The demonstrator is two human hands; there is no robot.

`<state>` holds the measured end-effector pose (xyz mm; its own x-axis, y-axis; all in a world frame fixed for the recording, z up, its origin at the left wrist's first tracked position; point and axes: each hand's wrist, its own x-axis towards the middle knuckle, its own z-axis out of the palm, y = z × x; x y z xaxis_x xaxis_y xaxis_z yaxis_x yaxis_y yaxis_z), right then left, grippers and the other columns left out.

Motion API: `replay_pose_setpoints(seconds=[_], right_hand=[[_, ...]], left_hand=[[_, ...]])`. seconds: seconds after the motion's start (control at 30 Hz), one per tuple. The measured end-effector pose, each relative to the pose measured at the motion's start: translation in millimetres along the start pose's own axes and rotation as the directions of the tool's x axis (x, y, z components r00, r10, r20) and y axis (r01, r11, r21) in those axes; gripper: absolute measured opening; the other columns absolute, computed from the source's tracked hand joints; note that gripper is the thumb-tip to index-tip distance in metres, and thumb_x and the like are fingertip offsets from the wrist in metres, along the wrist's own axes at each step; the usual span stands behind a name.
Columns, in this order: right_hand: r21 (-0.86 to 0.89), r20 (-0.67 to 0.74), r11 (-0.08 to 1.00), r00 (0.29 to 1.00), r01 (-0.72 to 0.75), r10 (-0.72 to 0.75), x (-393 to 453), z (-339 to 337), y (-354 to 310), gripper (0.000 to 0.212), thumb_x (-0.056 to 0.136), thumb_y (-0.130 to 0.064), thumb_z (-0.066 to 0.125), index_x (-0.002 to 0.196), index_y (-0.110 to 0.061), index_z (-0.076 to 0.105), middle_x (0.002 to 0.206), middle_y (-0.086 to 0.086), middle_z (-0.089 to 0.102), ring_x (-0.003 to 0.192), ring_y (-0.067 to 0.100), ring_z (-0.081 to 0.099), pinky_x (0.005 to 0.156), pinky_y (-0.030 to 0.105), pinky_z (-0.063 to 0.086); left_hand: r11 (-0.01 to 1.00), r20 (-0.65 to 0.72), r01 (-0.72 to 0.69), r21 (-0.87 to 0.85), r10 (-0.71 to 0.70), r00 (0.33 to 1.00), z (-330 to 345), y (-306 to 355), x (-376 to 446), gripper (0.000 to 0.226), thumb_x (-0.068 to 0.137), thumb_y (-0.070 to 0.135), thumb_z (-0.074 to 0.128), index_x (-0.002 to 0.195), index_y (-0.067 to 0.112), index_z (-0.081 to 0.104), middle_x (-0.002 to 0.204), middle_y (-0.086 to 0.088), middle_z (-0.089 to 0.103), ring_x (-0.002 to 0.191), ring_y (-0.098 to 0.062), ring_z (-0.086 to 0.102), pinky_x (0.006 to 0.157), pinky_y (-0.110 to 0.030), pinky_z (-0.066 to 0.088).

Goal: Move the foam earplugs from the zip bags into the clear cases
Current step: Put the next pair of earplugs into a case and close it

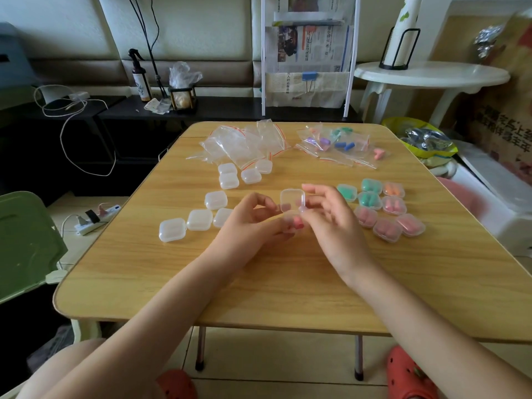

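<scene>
Left hand (253,218) palm up, fingers curled, cradling the base of an open clear case (292,200); right hand (331,217) meeting it, thumb and fingertips pinching the case at its right side. Lid raised upright between both hands. Pink earplugs (296,224) in the base, half hidden behind fingers, count hard to make out. Forearms stretched over the wooden table (288,283) from the near edge.

Just left of the left hand, empty closed cases (198,219), more beyond. Just right of the right hand, filled cases (387,210) in teal, orange and pink. Farther past the hands, empty zip bags (244,145) at left and zip bags with earplugs (336,142) at right, contents blurred.
</scene>
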<state>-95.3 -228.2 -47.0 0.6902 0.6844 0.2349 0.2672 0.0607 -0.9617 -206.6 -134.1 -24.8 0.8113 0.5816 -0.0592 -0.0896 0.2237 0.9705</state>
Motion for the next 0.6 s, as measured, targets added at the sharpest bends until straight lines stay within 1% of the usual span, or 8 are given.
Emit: replay_pose_setpoints(seconds=[0.03,0.1,0.13,0.2,0.33,0.43,0.53,0.6], right_hand=[[0.010,0.003,1.000,1.000,0.012,-0.012,-0.6,-0.7,-1.1,0.022,0.091,-0.015,0.058,0.109,-0.027,0.060,0.104,-0.003,0.065,0.103,0.013,0.061,0.091,0.031,0.049],[0.018,0.016,0.999,0.999,0.040,-0.040,-1.9,-1.3,-3.4,0.013,0.093,-0.016,0.057,0.104,-0.022,0.063,0.099,-0.005,0.065,0.096,0.006,0.060,0.085,0.021,0.046],[0.024,0.015,0.998,0.999,0.052,-0.052,-2.3,-1.4,-4.3,0.010,0.093,-0.017,0.057,0.101,-0.020,0.063,0.095,-0.008,0.064,0.091,0.003,0.058,0.082,0.018,0.044],[0.037,0.011,0.997,0.998,0.067,-0.068,-2.4,-1.6,-4.7,0.005,0.092,-0.018,0.059,0.096,-0.017,0.061,0.089,-0.011,0.062,0.086,0.001,0.057,0.080,0.017,0.043],[-0.010,0.012,0.990,0.990,0.139,-0.139,-2.2,-2.0,-2.9,0.005,0.090,-0.010,0.061,0.093,-0.013,0.058,0.089,-0.006,0.060,0.085,0.001,0.057,0.078,0.015,0.046],[-0.003,0.028,0.988,0.987,0.157,-0.157,-2.2,-2.4,-2.0,0.007,0.091,-0.011,0.061,0.090,-0.017,0.058,0.090,-0.003,0.063,0.090,0.009,0.062,0.079,0.019,0.048],[0.009,0.084,0.985,0.982,0.172,-0.172,-3.5,-1.9,-1.5,0.006,0.090,-0.020,0.064,0.093,-0.020,0.059,0.092,-0.008,0.066,0.095,0.008,0.062,0.078,0.021,0.049],[-0.065,0.105,0.979,0.977,0.193,-0.185,-5.1,-0.7,-1.0,0.018,0.085,-0.029,0.069,0.099,-0.022,0.060,0.097,-0.009,0.066,0.098,0.007,0.061,0.075,0.022,0.050]], left_hand=[[0.997,0.017,0.034,-0.076,-0.033,0.999,-0.6,1.3,0.1,0.035,0.073,0.009,0.071,0.095,0.008,0.044,0.109,-0.022,0.068,0.090,-0.027,0.070,0.084,-0.034,0.057],[0.981,0.055,0.100,-0.166,-0.092,0.994,-2.3,3.2,1.0,0.021,0.085,0.007,0.062,0.098,0.008,0.046,0.096,-0.021,0.070,0.088,-0.025,0.070,0.080,-0.030,0.058],[0.975,0.067,0.125,-0.184,-0.115,0.991,-3.7,3.5,1.9,0.013,0.089,0.006,0.057,0.099,0.006,0.049,0.091,-0.017,0.070,0.087,-0.025,0.071,0.078,-0.029,0.058],[0.970,0.082,0.152,-0.192,-0.139,0.987,-5.6,3.4,3.4,0.006,0.092,0.003,0.052,0.098,0.004,0.052,0.088,-0.014,0.069,0.086,-0.025,0.071,0.079,-0.030,0.058],[0.949,0.115,0.187,-0.252,-0.163,0.980,-6.6,4.8,3.7,0.005,0.093,0.001,0.049,0.096,0.003,0.053,0.089,-0.016,0.067,0.089,-0.026,0.069,0.084,-0.034,0.057],[0.938,0.138,0.184,-0.294,-0.149,0.979,-9.0,5.8,4.5,0.007,0.092,-0.002,0.049,0.094,0.004,0.052,0.094,-0.017,0.066,0.091,-0.028,0.069,0.087,-0.034,0.055],[0.933,0.107,0.166,-0.318,-0.139,0.984,-10.3,5.3,5.3,0.016,0.090,-0.004,0.051,0.101,0.006,0.047,0.092,-0.018,0.070,0.085,-0.024,0.071,0.080,-0.028,0.057],[0.945,0.090,0.150,-0.292,-0.129,0.988,-10.2,4.5,5.5,0.020,0.087,-0.002,0.056,0.102,0.007,0.047,0.093,-0.018,0.070,0.082,-0.022,0.070,0.074,-0.024,0.058]])
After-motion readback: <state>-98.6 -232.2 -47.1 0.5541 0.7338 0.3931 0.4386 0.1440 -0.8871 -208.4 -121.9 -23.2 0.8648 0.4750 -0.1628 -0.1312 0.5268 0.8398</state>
